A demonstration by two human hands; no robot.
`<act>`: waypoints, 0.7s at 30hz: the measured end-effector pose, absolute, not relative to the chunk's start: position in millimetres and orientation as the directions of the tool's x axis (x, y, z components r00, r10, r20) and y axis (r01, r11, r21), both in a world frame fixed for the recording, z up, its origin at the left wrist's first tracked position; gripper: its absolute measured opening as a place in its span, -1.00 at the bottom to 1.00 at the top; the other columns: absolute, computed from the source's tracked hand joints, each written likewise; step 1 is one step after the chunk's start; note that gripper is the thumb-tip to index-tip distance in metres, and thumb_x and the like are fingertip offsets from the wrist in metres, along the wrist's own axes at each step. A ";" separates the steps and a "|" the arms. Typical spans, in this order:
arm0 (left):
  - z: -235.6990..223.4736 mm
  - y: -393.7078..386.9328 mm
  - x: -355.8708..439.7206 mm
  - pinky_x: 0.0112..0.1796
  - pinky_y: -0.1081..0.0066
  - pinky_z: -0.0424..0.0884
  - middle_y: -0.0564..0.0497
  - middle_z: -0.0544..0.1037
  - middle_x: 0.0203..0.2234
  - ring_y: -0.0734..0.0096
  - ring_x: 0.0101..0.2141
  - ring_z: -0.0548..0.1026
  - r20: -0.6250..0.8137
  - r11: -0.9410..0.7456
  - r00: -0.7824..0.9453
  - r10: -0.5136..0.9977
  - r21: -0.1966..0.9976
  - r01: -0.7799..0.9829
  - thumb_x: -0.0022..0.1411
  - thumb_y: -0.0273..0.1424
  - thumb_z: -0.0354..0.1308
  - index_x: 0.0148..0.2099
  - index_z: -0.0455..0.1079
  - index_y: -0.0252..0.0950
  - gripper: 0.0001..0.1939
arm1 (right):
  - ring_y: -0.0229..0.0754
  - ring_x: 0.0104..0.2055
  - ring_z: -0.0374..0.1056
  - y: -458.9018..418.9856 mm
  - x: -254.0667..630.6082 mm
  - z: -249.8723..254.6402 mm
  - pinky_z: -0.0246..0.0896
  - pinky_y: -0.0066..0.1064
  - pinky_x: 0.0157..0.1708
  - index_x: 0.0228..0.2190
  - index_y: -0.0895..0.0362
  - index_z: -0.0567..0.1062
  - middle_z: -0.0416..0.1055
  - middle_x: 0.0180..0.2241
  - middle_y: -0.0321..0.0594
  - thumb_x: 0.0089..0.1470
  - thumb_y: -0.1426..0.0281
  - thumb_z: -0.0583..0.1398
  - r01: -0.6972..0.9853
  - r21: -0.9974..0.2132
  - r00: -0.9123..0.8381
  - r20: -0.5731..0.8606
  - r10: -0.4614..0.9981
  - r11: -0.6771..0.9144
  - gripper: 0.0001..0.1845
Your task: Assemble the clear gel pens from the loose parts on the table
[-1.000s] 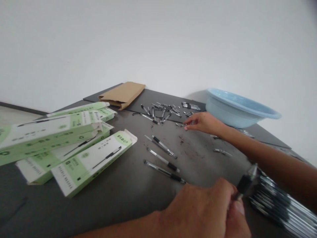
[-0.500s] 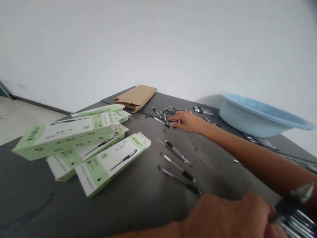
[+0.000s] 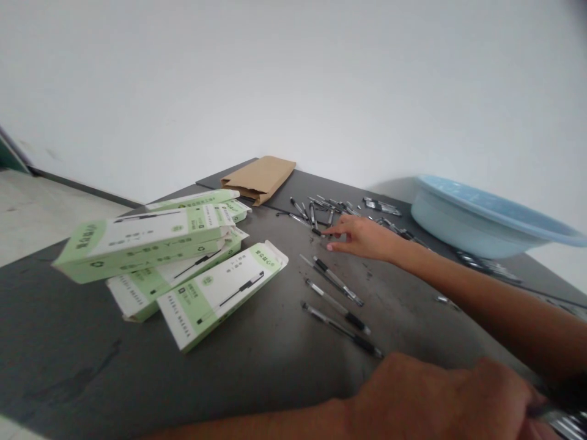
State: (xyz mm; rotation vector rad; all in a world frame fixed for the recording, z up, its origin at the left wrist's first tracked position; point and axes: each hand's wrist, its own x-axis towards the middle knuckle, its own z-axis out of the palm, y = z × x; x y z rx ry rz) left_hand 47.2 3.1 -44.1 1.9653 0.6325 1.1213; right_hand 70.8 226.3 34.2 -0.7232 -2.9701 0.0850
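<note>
Dark tabletop (image 3: 266, 360) spreads between box edges (image 3: 233, 307) and open-fingered right hand (image 3: 360, 237); left hand (image 3: 449, 397) grips a pen (image 3: 545, 410).

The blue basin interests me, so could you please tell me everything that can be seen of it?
The blue basin is pale, wide and plastic-looking, with a flared rim and sides narrowing towards the base. It stands open side up on the dark table, at the right, near the white wall. Pens lie close by; whether any touch it is unclear. Its inner bottom is hidden.
</note>
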 end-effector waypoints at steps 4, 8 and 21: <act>-31.4 -5.2 37.8 -0.70 0.52 0.21 0.05 0.56 -0.57 0.33 -0.62 0.52 0.501 -0.596 0.380 0.778 0.779 0.193 0.42 -0.18 0.18 0.02 0.53 -0.17 -0.75 | -0.01 -0.13 0.55 212.8 92.5 47.6 0.43 -0.20 -0.08 0.10 0.09 0.67 0.59 -0.05 0.01 0.30 0.16 0.30 0.454 -0.064 -0.888 0.048 0.457 0.889 -0.57; -23.1 -7.9 31.6 -0.65 0.49 0.31 0.03 0.62 -0.49 0.34 -0.58 0.55 0.492 -0.625 0.459 0.740 0.755 0.198 0.45 -0.16 0.13 0.06 0.53 -0.17 -0.71 | 0.09 0.01 0.55 205.6 104.2 63.1 0.39 -0.09 0.10 0.02 0.08 0.71 0.64 -0.03 -0.01 0.28 0.21 0.32 0.437 -0.039 -0.899 0.028 0.438 0.899 -0.65; -14.0 -8.2 23.8 -0.65 0.30 0.10 0.01 0.70 -0.36 0.28 -0.50 0.60 0.512 -0.696 0.501 0.698 0.652 0.302 0.45 -0.10 0.08 0.02 0.49 -0.24 -0.65 | 0.14 0.08 0.55 177.3 166.8 64.7 0.43 0.05 0.15 0.04 0.09 0.69 0.65 0.03 -0.02 0.38 0.27 0.19 0.529 0.087 -0.849 0.076 0.524 0.844 -0.65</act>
